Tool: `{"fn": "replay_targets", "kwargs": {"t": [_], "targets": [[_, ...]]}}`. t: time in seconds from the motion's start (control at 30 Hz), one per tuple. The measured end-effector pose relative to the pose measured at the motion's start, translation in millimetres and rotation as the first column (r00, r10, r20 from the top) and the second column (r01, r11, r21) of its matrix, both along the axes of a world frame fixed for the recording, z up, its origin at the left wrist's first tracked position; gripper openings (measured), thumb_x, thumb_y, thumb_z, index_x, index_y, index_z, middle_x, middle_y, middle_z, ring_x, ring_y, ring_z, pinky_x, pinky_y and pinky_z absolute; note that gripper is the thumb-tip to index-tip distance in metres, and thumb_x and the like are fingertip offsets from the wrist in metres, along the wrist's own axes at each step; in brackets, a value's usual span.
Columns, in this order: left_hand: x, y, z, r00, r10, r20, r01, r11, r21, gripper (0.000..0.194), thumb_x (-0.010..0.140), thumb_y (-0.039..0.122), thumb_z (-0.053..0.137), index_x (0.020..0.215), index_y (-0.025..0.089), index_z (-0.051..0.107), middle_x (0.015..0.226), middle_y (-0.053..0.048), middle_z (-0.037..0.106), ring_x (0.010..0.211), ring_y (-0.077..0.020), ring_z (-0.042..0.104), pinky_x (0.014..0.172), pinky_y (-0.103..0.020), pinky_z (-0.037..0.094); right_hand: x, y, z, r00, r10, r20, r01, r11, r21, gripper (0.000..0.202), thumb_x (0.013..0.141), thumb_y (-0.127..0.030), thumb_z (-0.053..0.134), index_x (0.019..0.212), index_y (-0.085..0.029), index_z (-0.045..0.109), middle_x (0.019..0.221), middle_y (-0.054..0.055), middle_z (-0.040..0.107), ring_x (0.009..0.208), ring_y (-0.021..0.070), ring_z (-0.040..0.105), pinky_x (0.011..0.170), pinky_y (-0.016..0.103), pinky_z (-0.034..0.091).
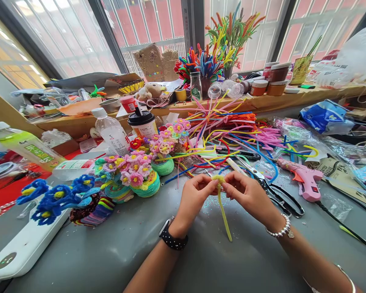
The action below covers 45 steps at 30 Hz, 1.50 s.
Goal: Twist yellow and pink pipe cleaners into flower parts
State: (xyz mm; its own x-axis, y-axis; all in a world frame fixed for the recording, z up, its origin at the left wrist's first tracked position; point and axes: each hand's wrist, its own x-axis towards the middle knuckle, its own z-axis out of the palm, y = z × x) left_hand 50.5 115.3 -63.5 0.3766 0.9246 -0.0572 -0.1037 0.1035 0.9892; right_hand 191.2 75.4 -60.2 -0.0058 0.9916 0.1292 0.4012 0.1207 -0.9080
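Note:
A yellow pipe cleaner (223, 211) is held up between my two hands, over the grey table (201, 260). Its top is bent into a small bunched shape, and one straight tail hangs down. My left hand (195, 197) pinches the bunched part from the left, thumb and fingers together. From the right, my right hand (248, 193) grips the same part with closed fingertips. The fingers partly hide the bent shape. Just behind the hands lie loose coloured pipe cleaners (213, 159).
Fuzzy flower pots (146, 183) and blue flowers (59, 195) stand at left, near a white device (30, 244) and bottles (111, 130). Scissors (277, 191) and a pink glue gun (308, 179) lie at right. A cluttered ledge (274, 101) runs behind.

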Motion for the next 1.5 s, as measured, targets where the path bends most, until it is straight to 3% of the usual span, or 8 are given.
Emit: {"fn": "replay_targets", "kwargs": {"t": [0.17,0.27,0.37,0.63,0.77,1.07,1.2,1.5], "targets": [[1,-3,-2.8,0.982,0.079,-0.169,-0.047,0.981,0.188,0.020,0.066,0.031,0.060,0.058,0.015,0.051,0.056,0.001,0.054,0.056,-0.0114,0.055,0.055,-0.022,0.045,-5,-2,-3.3,0.980,-0.082,0.181,0.055,0.988,0.146,0.010,0.077,-0.026,0.046,0.072,-0.017,0.050,0.063,0.001,0.055,0.054,0.0114,0.051,0.051,0.022,0.041],[2,-5,-5.8,0.944,0.179,-0.278,-0.076,0.935,0.346,0.019,0.067,0.031,0.058,0.058,0.015,0.052,0.058,0.001,0.053,0.055,-0.0097,0.051,0.053,-0.020,0.042,-9,-3,-8.2,0.929,-0.171,0.328,0.064,0.948,0.312,0.009,0.077,-0.020,0.044,0.069,-0.017,0.048,0.060,0.000,0.053,0.052,0.0111,0.049,0.050,0.023,0.039],[2,-5,-8.6,0.929,0.210,-0.305,-0.074,0.913,0.402,0.019,0.069,0.031,0.056,0.060,0.015,0.052,0.060,0.001,0.054,0.056,-0.0098,0.051,0.054,-0.020,0.042,-11,-4,-11.1,0.884,-0.225,0.411,0.038,0.908,0.416,0.010,0.077,-0.019,0.044,0.068,-0.017,0.048,0.061,0.001,0.052,0.054,0.0118,0.049,0.051,0.024,0.040],[3,-5,-6.8,0.966,0.117,-0.229,-0.044,0.953,0.301,0.020,0.070,0.034,0.056,0.068,0.015,0.057,0.068,-0.003,0.060,0.065,-0.0143,0.058,0.061,-0.024,0.047,-2,0,-6.8,0.956,-0.166,0.243,0.083,0.945,0.318,0.018,0.079,-0.026,0.047,0.093,-0.017,0.053,0.081,0.004,0.058,0.059,0.0113,0.054,0.055,0.024,0.047],[3,-5,-5.1,0.989,0.052,-0.140,-0.018,0.973,0.229,0.020,0.067,0.032,0.059,0.075,0.014,0.059,0.076,-0.005,0.063,0.071,-0.0170,0.060,0.067,-0.027,0.049,0,0,-7.3,0.965,-0.167,0.202,0.092,0.936,0.339,0.015,0.080,-0.026,0.046,0.086,-0.018,0.057,0.082,0.005,0.061,0.067,0.0139,0.057,0.060,0.027,0.050],[3,-4,-2.5,0.999,0.025,-0.036,-0.023,0.998,0.061,0.018,0.063,0.029,0.064,0.067,0.013,0.058,0.064,-0.002,0.062,0.063,-0.0143,0.061,0.064,-0.025,0.050,-7,-2,-16.1,0.923,-0.259,0.283,0.094,0.868,0.488,0.012,0.080,-0.020,0.046,0.081,-0.016,0.057,0.072,0.004,0.060,0.065,0.0143,0.057,0.058,0.026,0.047],[2,-4,-3.3,0.999,0.021,-0.047,-0.017,0.997,0.072,0.019,0.064,0.030,0.063,0.067,0.012,0.057,0.063,-0.002,0.061,0.063,-0.0145,0.061,0.063,-0.025,0.050,-8,-2,-17.8,0.892,-0.293,0.345,0.069,0.842,0.536,0.013,0.080,-0.018,0.044,0.079,-0.016,0.056,0.070,0.004,0.058,0.062,0.0135,0.054,0.056,0.026,0.045],[2,-5,-2.4,0.991,0.034,-0.130,-0.010,0.983,0.181,0.017,0.066,0.030,0.060,0.071,0.014,0.056,0.067,-0.002,0.061,0.065,-0.0141,0.060,0.063,-0.024,0.048,-4,-1,-6.6,0.955,-0.165,0.247,0.040,0.896,0.442,0.019,0.077,-0.019,0.049,0.095,-0.018,0.056,0.080,0.003,0.058,0.062,0.0110,0.055,0.059,0.025,0.048]]}}
